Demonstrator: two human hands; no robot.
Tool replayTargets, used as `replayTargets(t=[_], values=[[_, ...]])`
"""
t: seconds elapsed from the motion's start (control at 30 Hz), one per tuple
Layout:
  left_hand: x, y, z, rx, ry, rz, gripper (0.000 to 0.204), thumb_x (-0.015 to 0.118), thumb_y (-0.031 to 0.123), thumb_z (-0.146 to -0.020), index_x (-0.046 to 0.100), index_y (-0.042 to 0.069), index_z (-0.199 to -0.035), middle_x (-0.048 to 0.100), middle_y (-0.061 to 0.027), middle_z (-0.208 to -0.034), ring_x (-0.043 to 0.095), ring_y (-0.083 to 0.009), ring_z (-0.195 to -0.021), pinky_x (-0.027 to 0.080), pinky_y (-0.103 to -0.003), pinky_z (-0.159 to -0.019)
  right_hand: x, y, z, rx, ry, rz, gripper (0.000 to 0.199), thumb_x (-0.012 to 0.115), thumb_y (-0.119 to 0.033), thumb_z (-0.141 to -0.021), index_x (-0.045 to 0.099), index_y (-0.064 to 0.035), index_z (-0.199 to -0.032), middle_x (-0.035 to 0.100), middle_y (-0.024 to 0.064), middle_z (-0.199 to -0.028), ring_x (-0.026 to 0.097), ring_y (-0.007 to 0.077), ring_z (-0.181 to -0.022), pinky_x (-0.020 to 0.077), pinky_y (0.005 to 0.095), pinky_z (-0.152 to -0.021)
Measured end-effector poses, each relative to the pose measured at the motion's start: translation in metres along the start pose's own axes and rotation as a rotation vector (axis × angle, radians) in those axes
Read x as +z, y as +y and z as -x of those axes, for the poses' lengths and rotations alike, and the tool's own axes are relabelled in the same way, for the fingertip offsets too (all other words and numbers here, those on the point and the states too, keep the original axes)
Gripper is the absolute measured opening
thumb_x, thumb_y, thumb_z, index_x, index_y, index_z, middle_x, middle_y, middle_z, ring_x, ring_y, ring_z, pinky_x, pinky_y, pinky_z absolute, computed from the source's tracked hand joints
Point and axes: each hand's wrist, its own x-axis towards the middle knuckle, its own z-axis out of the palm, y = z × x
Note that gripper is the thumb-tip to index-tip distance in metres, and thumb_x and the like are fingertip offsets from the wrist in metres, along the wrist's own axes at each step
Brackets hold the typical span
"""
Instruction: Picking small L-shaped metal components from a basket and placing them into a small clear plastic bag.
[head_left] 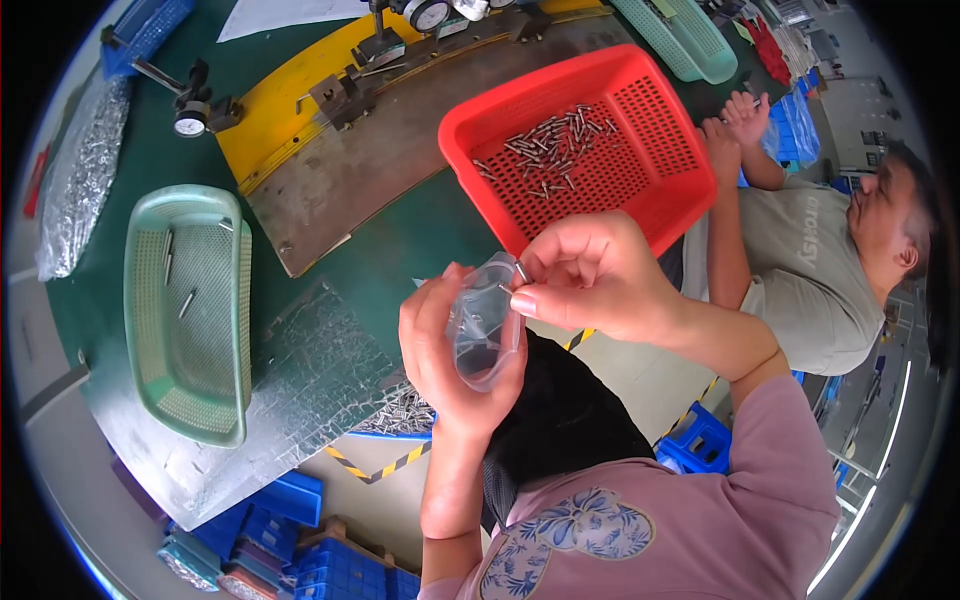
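We saw the clear bag [485,325] held above the desk [400,240] edge in the clenched left grip [450,350], the right grip [585,275] pinching a pin [521,271] at its mouth, near the red basket [590,150].

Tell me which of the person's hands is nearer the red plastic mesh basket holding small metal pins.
Right. The right hand is raised just in front of the red plastic mesh basket's near rim, pinching at a clear plastic bag. The left hand holds that bag farther from the basket.
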Motion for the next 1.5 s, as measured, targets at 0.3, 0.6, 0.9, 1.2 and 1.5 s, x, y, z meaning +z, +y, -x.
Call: replayTargets(t=[0.3,0.6,0.9,1.2,1.5], values=[[0.002,-0.002,0.0,0.01,-0.014,0.006,0.059,0.073,0.0,-0.063,0.05,0.0,-0.117,0.059,-0.0178,-0.104,0.06,-0.0309,-0.088,0.048,-0.038,-0.077,-0.002,0.002,0.001,-0.014,-0.003,-0.003,0.015,0.069,0.0,-0.078,0.062,0.0047,-0.09,0.063,0.0026,-0.08,0.059,0.0039,-0.071,0.0452,0.0169,-0.056],[0.006,-0.017,0.012,0.09,-0.199,-0.151,0.064,0.071,0.007,-0.06,0.049,0.002,-0.12,0.058,-0.0124,-0.111,0.057,-0.0307,-0.095,0.042,-0.046,-0.09,0.006,0.013,-0.006,-0.566,-0.049,1.268,0.016,0.071,-0.01,-0.066,0.063,-0.0099,-0.08,0.06,0.0017,-0.073,0.06,0.0198,-0.057,0.0477,0.0316,-0.048],[-0.004,-0.023,0.017,-0.018,-0.15,-0.146,0.061,0.071,-0.001,-0.064,0.047,-0.001,-0.12,0.057,-0.0167,-0.107,0.057,-0.0314,-0.094,0.046,-0.041,-0.084,-0.081,0.052,-0.103,-0.652,0.142,1.394,0.007,0.059,-0.011,-0.075,0.064,-0.009,-0.081,0.06,0.0062,-0.08,0.063,0.0253,-0.079,0.0509,0.0376,-0.061],[-0.012,-0.026,0.02,-0.026,-0.154,-0.153,0.061,0.071,0.001,-0.065,0.047,-0.001,-0.121,0.058,-0.017,-0.102,0.057,-0.031,-0.091,0.046,-0.039,-0.081,-0.091,0.067,-0.133,-0.776,-0.131,1.706,0.014,0.055,-0.013,-0.076,0.063,-0.0088,-0.087,0.059,0.0039,-0.087,0.061,0.0222,-0.087,0.0517,0.0352,-0.068],[-0.017,-0.029,0.022,-0.073,-0.116,-0.117,0.061,0.071,0.001,-0.065,0.048,-0.002,-0.121,0.057,-0.0171,-0.102,0.057,-0.0304,-0.091,0.046,-0.039,-0.081,-0.1,0.06,-0.132,-0.713,-0.225,1.791,0.006,0.054,-0.012,-0.075,0.058,-0.0073,-0.077,0.057,0.0059,-0.081,0.062,0.0224,-0.08,0.0516,0.0349,-0.062]])
